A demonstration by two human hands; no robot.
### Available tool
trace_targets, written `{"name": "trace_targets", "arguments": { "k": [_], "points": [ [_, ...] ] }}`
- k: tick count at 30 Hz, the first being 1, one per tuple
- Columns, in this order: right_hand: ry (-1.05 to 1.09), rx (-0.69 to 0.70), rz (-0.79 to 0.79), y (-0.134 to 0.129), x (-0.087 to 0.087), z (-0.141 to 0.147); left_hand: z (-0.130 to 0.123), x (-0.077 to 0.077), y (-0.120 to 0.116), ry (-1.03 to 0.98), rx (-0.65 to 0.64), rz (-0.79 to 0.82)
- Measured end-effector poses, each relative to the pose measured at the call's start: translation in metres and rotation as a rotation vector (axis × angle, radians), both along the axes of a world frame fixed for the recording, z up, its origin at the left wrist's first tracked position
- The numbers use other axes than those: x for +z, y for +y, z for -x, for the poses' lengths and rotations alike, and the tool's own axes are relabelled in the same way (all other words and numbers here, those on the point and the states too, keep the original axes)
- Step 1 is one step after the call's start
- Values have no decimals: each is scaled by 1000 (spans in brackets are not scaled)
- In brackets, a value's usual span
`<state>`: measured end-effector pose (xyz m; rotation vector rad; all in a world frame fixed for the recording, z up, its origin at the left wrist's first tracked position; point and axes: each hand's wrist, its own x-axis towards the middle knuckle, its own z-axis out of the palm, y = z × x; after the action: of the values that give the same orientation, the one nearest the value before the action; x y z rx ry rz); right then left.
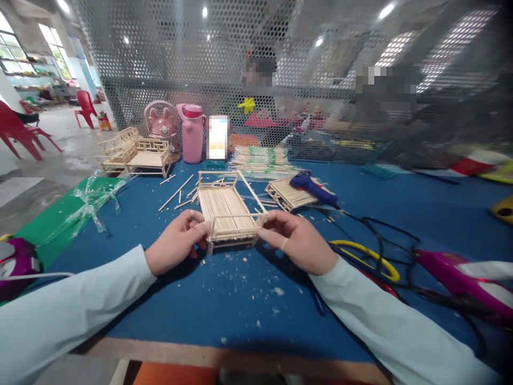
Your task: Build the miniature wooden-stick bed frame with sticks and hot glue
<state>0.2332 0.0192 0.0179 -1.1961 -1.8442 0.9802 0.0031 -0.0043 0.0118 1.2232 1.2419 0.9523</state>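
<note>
A small bed-like frame of thin wooden sticks [227, 206] stands on the blue tabletop [224, 310], with a slatted deck and a low rail at each end. One long stick slants along its right side. My left hand [179, 240] pinches the near left corner between thumb and fingers. At the near right corner, my right hand [298, 238] grips the rail and the end of the slanting stick. Loose sticks [178, 195] lie behind and left of the frame. A blue glue gun [312, 188] rests on another slatted stick piece [286, 193] to the right.
Finished-looking stick furniture [138, 155], a pink bottle [193, 133], a phone [217, 138] and bundled sticks [260, 159] stand along the back by a perforated screen. Black cables [379, 235], a yellow ring [390, 268] and a purple device [460, 278] lie right.
</note>
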Motion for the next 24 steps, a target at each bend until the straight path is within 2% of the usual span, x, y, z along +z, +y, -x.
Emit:
{"name": "trace_targets", "arguments": {
  "k": [5,7,10,13,19,24],
  "points": [
    [-9,-26,10,0,1,0,-1,-2,1,22,-31,-21],
    [-15,-29,24,0,1,0,0,-2,0,65,5,-31],
    [-11,3,48,-1,1,0,1,-3,-2,111,102,-156],
    [7,34,34,-2,0,0,2,-4,-4,86,100,-243],
    [-22,26,-10,0,-7,-3,-4,-6,-2,39,9,-65],
    [-33,7,-41,5,-11,-4,-8,-7,5,-114,42,-5]
  ]
}}
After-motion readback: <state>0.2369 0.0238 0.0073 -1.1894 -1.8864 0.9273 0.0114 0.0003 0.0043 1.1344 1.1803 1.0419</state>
